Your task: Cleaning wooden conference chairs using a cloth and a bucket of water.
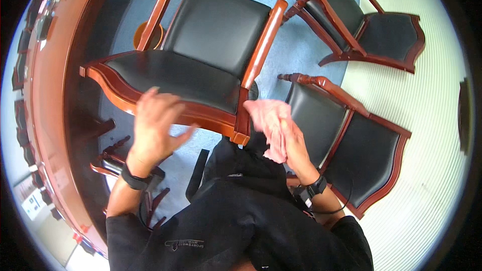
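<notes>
My left hand (156, 126) is blurred, its fingers spread with nothing in them. It hovers in front of the black padded seat (180, 79) of a wooden armchair; whether it touches the front rail (211, 120) I cannot tell. A crumpled pink cloth (269, 120) is gripped in my right hand (295, 145), beside the chair's front right corner. The armchair has glossy reddish-brown wood, a black backrest (222, 26) and curved armrests (265, 45). Its seat points towards me.
A long curved wooden table (56, 94) runs down the left side, with small items along it. Two similar chairs (361, 154) (391, 37) stand at the right, near a ribbed pale surface (433, 120). A round bin (158, 39) sits behind the armchair. Another chair (113, 165) is at lower left.
</notes>
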Available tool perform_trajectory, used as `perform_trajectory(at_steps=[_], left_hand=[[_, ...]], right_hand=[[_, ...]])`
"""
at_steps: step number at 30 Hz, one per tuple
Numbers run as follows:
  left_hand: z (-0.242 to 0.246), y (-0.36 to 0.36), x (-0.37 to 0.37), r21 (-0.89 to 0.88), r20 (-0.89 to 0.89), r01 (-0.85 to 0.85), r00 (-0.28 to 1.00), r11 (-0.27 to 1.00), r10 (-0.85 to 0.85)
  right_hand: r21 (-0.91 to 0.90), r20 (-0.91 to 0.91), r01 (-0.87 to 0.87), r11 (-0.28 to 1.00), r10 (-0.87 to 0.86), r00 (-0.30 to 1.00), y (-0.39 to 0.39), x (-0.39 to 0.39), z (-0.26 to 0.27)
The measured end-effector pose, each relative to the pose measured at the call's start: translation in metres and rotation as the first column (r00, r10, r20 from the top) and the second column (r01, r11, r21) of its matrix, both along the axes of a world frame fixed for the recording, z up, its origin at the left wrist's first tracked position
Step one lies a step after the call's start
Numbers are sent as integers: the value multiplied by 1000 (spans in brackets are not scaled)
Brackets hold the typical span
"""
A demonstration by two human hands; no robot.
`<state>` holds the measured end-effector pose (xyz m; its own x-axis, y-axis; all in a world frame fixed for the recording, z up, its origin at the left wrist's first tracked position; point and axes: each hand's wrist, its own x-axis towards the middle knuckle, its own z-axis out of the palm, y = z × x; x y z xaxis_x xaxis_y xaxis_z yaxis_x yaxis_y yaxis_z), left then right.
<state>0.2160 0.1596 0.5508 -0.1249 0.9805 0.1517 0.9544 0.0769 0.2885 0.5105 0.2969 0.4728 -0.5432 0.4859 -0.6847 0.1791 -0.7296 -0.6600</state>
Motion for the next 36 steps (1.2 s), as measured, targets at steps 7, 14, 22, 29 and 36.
perform_trajectory(at_steps=[7, 14, 22, 29, 36], left_hand=[[-36, 43, 71, -335, 143, 346, 938, 877, -316], [-46, 64, 90, -252, 196, 200, 969, 947, -152], [-51, 77, 94, -351, 129, 178, 982, 919, -141], [-55, 82, 96, -373, 94, 176, 984, 911, -152], [-59, 83, 96, -369, 97, 166, 985, 915, -139]], right_hand=[[-317, -39, -318, 894, 323, 946, -19, -36, -96], [-249, -192, -284, 926, 240, 952, 21, -49, -195], [186, 236, -299, 936, 252, 938, 39, -95, -308], [450, 94, 269, 851, -345, 934, 84, -123, -346], [757, 202, -20, 653, -206, 957, 310, -169, -317]])
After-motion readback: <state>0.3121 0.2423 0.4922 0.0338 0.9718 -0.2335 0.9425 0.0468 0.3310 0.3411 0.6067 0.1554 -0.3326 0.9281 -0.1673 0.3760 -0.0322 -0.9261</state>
